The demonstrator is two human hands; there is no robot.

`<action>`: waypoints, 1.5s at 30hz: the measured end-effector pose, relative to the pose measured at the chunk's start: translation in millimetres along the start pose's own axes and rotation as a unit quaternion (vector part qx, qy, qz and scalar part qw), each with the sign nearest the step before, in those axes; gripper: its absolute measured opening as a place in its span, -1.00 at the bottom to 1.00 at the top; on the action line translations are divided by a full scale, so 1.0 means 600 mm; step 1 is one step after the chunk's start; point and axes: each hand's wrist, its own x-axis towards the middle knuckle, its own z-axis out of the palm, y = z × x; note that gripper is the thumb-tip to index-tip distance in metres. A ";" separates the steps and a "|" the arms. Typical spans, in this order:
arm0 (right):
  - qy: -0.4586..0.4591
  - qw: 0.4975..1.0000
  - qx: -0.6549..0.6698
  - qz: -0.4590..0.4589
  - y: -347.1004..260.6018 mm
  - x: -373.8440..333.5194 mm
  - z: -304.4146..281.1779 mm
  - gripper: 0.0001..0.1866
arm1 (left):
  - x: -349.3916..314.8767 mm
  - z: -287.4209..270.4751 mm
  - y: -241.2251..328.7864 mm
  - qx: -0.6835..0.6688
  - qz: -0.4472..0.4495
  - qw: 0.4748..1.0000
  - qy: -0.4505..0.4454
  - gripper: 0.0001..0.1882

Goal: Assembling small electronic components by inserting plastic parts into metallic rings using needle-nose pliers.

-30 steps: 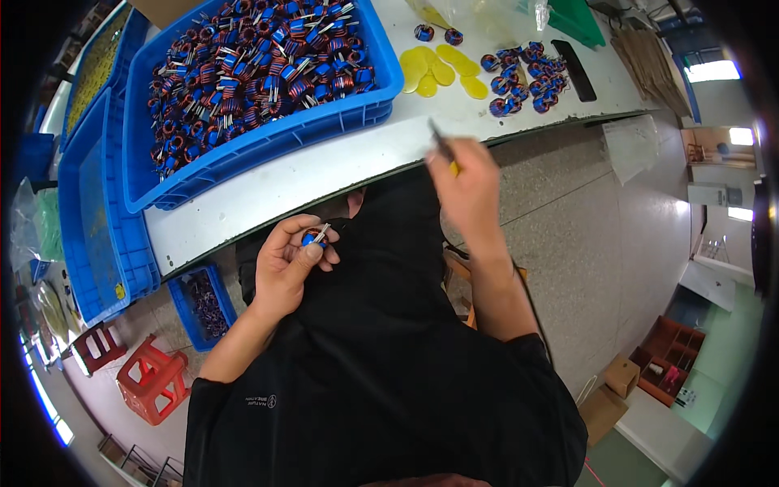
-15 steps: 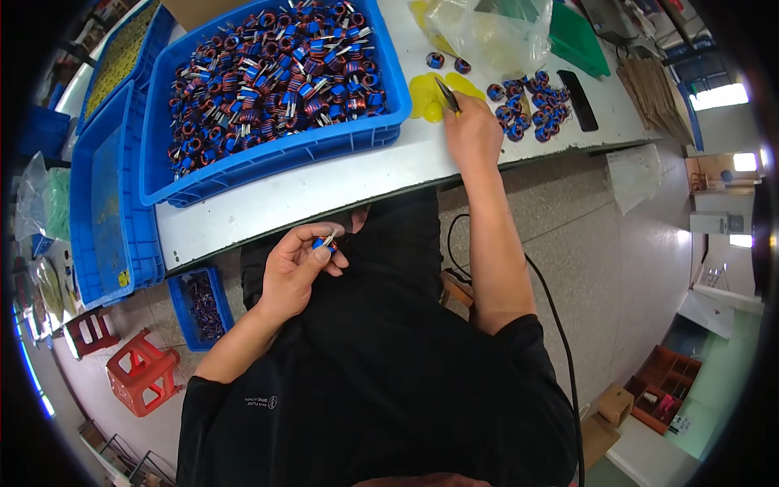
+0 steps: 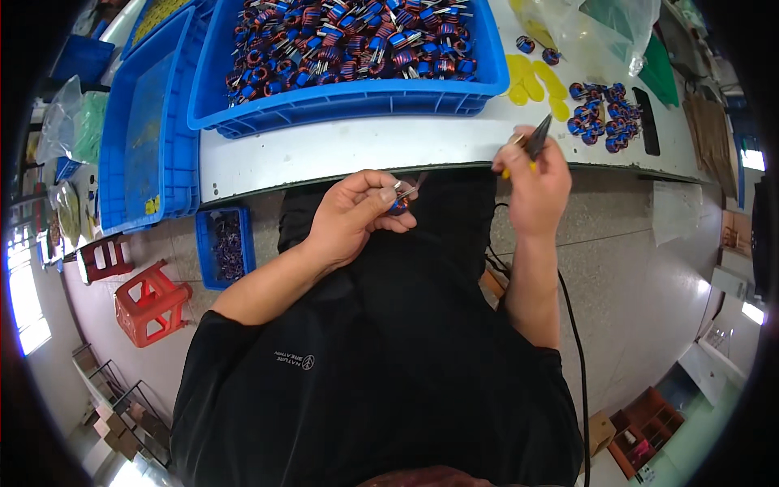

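My left hand, above my lap, pinches a coil with a blue ring core, copper windings and bare metal leads. Its thumb and fingers partly cover the coil. To the right, at the table's front edge, my right hand is closed around a dark pointed tool that looks like pliers, tip up. Yellow bits show between those fingers; whether they are the tool's handles, I cannot tell. Several flat yellow pieces lie on the table beyond this hand, beside a group of similar coils.
A blue crate heaped with coils stands on the white table. Left of it is another blue crate. A black flat object and a clear plastic bag lie at right. A red stool stands on the floor.
My right hand has drawn back from the yellow pieces toward the table's front edge, still with the pointed tool. My left hand keeps hold of the coil. The whole view has shifted.
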 end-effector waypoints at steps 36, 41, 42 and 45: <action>-0.232 0.956 -0.172 -0.059 -0.008 -0.104 0.088 -0.58 | -0.025 -0.014 -0.014 0.097 0.051 0.994 -0.014 -0.85; -0.262 0.946 -0.190 -0.034 -0.012 -0.097 0.079 -0.56 | -0.025 -0.019 -0.011 0.099 0.026 0.994 -0.030 -0.85; -0.267 0.944 -0.193 -0.034 -0.012 -0.097 0.077 -0.56 | -0.025 -0.020 -0.012 0.096 0.021 0.995 -0.035 -0.85; -0.280 0.937 -0.206 -0.032 -0.019 -0.097 0.071 -0.56 | -0.028 -0.018 -0.018 0.101 0.030 0.994 -0.041 -0.85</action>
